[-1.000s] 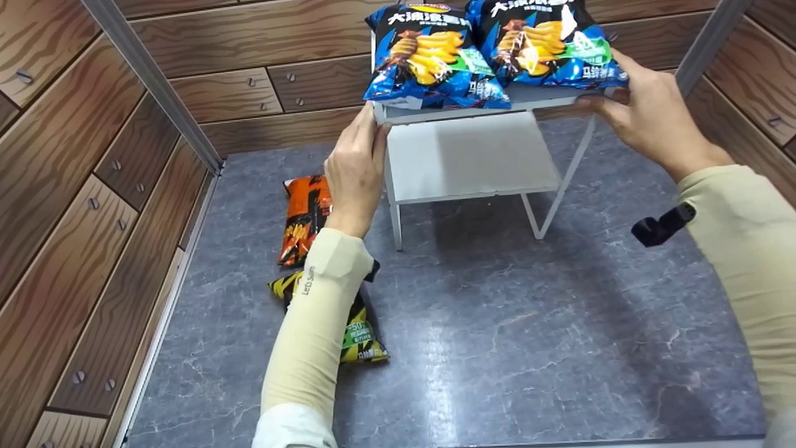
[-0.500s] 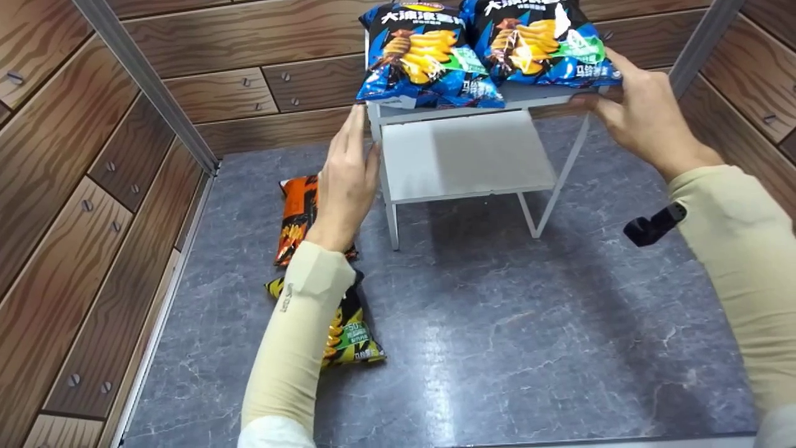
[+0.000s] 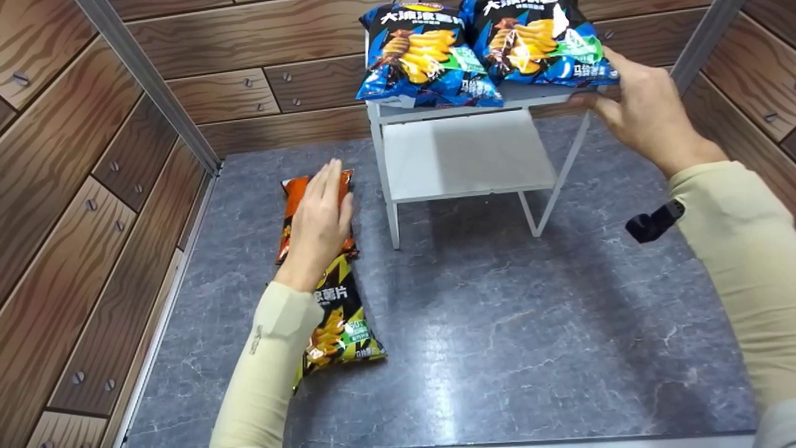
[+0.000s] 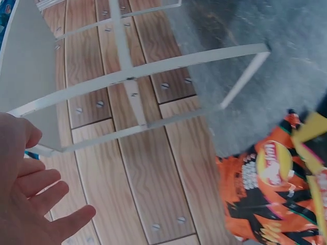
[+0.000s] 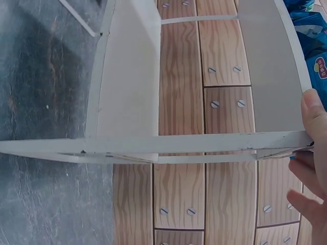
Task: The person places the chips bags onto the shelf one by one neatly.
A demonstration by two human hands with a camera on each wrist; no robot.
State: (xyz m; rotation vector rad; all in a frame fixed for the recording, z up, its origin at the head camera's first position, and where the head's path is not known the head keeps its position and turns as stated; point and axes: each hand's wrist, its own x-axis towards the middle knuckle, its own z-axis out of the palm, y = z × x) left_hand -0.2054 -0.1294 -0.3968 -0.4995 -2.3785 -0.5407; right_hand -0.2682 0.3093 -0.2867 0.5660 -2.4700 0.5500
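Note:
Fingers straight, my left hand [image 3: 320, 218] hovers in the head view over an orange and black chip bag [image 3: 295, 193], partly covering it. The left wrist view shows that hand with nothing in it, apart from the white two-tier rack [image 4: 153, 68]. Just below the orange bag, a yellow and black chip bag [image 3: 339, 330] lies on the floor, half behind my left sleeve. My right hand [image 3: 653, 106] grips the right front corner of the rack's top, thumb at its edge. Two blue chip bags [image 3: 429, 62] lie side by side on that top tier.
The rack's lower shelf [image 3: 466, 155] is bare white. Under everything runs a grey marbled floor [image 3: 497, 348]. Wood-patterned panels [image 3: 311, 130] wall in the back and sides, with grey metal posts [image 3: 161, 93] at the corners.
My left hand has let go of the rack's left front corner and moved down and left, over the orange chip bag. My right hand stays at the right corner.

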